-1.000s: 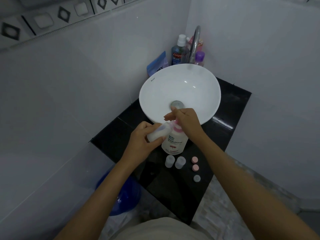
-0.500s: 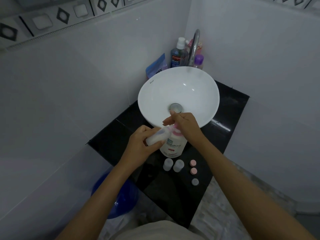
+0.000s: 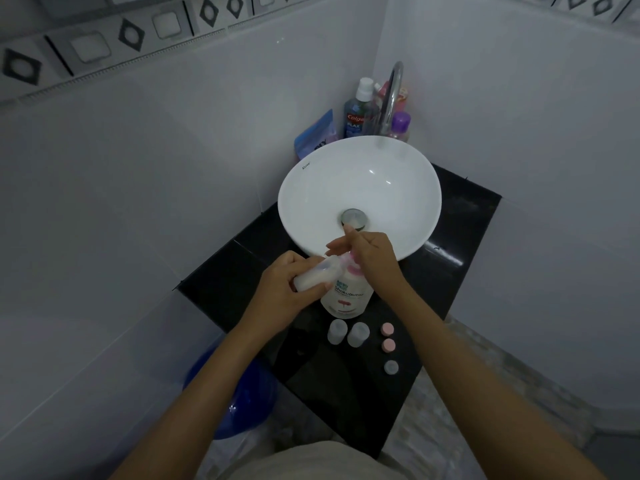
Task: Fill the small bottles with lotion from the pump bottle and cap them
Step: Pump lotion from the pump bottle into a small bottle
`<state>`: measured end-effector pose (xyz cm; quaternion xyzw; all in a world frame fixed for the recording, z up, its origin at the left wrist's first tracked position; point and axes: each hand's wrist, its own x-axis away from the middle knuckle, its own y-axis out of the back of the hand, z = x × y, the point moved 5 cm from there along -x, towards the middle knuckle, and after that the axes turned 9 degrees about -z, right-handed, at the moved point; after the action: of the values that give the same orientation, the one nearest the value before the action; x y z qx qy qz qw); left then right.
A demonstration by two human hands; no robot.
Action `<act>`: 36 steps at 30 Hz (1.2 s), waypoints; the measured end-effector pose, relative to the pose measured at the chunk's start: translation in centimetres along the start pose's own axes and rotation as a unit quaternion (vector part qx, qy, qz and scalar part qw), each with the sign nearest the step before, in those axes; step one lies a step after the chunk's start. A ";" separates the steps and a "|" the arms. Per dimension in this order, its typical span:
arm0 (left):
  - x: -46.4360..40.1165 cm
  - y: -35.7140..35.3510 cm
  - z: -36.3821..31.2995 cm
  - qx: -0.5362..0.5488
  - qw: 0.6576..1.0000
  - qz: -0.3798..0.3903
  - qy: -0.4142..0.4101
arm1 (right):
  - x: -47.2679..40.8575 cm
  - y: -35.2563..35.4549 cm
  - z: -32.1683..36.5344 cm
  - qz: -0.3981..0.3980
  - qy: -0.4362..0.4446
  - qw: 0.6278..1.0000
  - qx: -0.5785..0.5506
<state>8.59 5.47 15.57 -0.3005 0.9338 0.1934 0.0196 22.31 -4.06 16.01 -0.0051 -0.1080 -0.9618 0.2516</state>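
Held bottle: the small translucent plastic bottle (image 3: pixel 317 276) lay tilted, long axis nearly level, its mouth pointing right at the pump nozzle.
Left hand: the left hand (image 3: pixel 284 292) had its fingers (image 3: pixel 313 292) curled tightly round that bottle.
Right hand: the right hand (image 3: pixel 369 252) pressed on the pump head, fingers loosely bent, closed on nothing.
Pump bottle: the white pump bottle with pink collar (image 3: pixel 347 296) stood upright on the black glossy table (image 3: pixel 460 237), against the white round basin (image 3: pixel 360 188).
Waiting: two small clear bottles (image 3: pixel 348 333) and three round caps (image 3: pixel 388 345) sat near the table's front edge.
Change: a second earlier both hands held the same grips; only the view shifted slightly.
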 end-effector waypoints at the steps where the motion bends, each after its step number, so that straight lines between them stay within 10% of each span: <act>1: 0.0 0.1 -0.2 0.006 1.000 -0.003 -0.002 | -0.1 0.2 0.4 0.015 0.001 1.000 -0.005; 36: 0.3 0.0 -0.1 0.013 1.000 -0.006 -0.002 | 0.0 0.5 0.4 -0.026 0.008 1.000 -0.001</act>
<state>8.38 5.22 15.65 -0.3058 0.9342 0.1817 0.0266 22.54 -4.36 16.47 0.0056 -0.1053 -0.9681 0.2274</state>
